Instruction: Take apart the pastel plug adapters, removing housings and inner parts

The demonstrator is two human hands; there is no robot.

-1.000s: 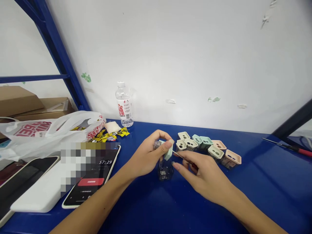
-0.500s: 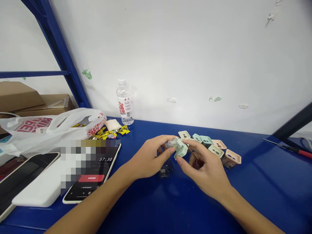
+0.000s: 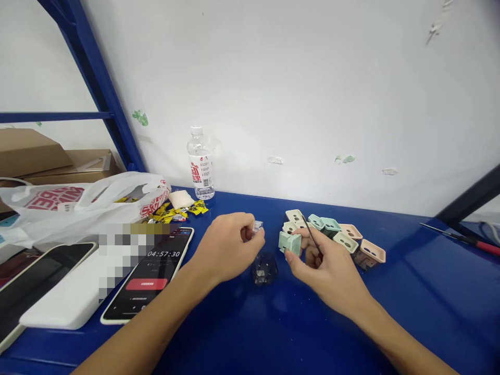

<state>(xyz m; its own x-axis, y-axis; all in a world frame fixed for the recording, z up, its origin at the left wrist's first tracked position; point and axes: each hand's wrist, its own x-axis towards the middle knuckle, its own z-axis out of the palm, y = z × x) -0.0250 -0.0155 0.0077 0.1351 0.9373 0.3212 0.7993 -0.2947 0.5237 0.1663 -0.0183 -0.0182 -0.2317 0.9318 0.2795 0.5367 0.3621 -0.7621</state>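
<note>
My left hand (image 3: 230, 250) pinches a small clear plastic piece (image 3: 258, 226) above the table. Between the thumb and fingers of my right hand (image 3: 328, 265) is a mint-green plastic case (image 3: 289, 242), its open side tilted up. A thin dark shaft (image 3: 310, 234), seemingly of a screwdriver with a red handle mostly hidden in the palm, also sits in that hand. Below and between both hands lies a dark translucent plastic part (image 3: 265, 269). Behind my right hand stand several small cases with paired holes, among them a mint one (image 3: 331, 225) and a peach one (image 3: 373, 252).
Phones (image 3: 156, 271) and a white power bank (image 3: 66, 297) lie at the left on the blue table (image 3: 250, 333). Behind them are a plastic bag (image 3: 86, 203), yellow wrapped packets (image 3: 167, 214) and a water bottle (image 3: 201, 166). A red-handled screwdriver (image 3: 484, 245) lies far right.
My hands have moved apart. The clear piece has come away from the mint-green case and gone left with my left hand, while the case stays in my right hand.
</note>
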